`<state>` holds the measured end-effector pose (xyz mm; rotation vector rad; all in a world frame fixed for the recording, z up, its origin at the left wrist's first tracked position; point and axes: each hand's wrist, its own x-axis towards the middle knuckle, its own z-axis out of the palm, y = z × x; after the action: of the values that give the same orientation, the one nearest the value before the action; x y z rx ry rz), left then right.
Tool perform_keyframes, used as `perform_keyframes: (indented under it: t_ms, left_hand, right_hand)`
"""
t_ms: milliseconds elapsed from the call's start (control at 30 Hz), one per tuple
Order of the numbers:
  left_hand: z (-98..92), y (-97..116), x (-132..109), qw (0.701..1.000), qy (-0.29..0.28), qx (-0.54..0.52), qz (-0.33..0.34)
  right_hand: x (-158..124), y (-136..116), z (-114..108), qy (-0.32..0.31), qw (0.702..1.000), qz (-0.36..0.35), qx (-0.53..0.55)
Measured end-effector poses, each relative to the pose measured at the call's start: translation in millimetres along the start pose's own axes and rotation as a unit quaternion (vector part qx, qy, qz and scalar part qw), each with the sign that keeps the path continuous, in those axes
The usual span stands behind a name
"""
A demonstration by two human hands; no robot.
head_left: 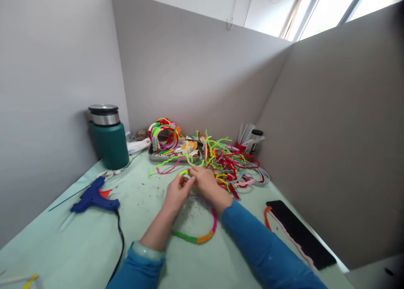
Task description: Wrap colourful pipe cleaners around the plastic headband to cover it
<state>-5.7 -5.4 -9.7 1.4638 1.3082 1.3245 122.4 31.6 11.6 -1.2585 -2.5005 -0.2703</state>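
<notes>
Both of my hands meet over the middle of the table. Between the fingertips of my left hand (177, 193) and my right hand (205, 183) shows a short piece of yellow-green pipe cleaner (184, 172). The fingers of each hand are closed in a pinch on it. Below them is a hoop (205, 237) wrapped in fuzzy pipe cleaner, with green, orange, pink and purple stretches. My wrists hide parts of this ring, and I cannot see exactly how the yellow-green piece joins it.
A metal tray (173, 157) with colourful hoops (164, 135) stands behind my hands, beside a tangled pile of pipe cleaners (225, 158). At left are a green bottle (111, 144) and a blue glue gun (94, 196) with a trailing cord. A black strip (299, 234) lies right.
</notes>
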Motion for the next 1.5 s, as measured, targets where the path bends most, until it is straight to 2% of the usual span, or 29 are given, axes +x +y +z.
perform_keyframes:
  t_ms: [100,200,367,533,933,1100,1200,1300,1400,1500]
  left_hand:
    - [-1.6,3.6,-0.9,0.999,0.024,-0.018,-0.025]
    - [-2.9,7.1,-1.1,0.996,0.045,-0.064,-0.035]
    - [-3.7,7.7,-0.9,0.985,0.087,-0.15,-0.024]
    - [-6.3,7.2,0.8,0.973,0.111,-0.199,-0.03]
    - [-16.6,9.6,6.3,0.941,0.196,-0.263,-0.078]
    - [-30.0,8.6,9.5,0.908,0.268,-0.311,-0.088]
    - [-34.6,8.7,11.0,0.9,0.288,-0.317,-0.085]
    - [-34.0,9.9,10.7,0.905,0.278,-0.31,-0.086]
    - [-30.8,11.2,9.1,0.913,0.253,-0.308,-0.093]
    - [-27.6,12.0,7.3,0.922,0.226,-0.3,-0.095]
  right_hand:
    - [-2.7,-4.8,12.5,-0.014,1.0,0.011,-0.016]
    - [1.3,5.4,11.5,-0.032,0.998,0.015,-0.051]
    - [14.4,46.6,-5.7,-0.101,0.979,0.087,-0.152]
    - [19.3,85.1,-19.5,-0.109,0.974,0.101,-0.17]
    - [10.4,122.9,-31.2,-0.169,0.966,0.036,-0.193]
    - [-5.0,150.8,-42.9,-0.184,0.957,0.073,-0.214]
    - [-15.3,165.4,-50.9,-0.191,0.949,0.11,-0.227]
    - [-19.0,169.6,-60.6,-0.197,0.944,0.13,-0.231]
    - [-17.0,159.8,-74.1,-0.178,0.95,0.131,-0.222]
    - [-14.6,133.3,-82.7,-0.067,0.976,0.139,-0.152]
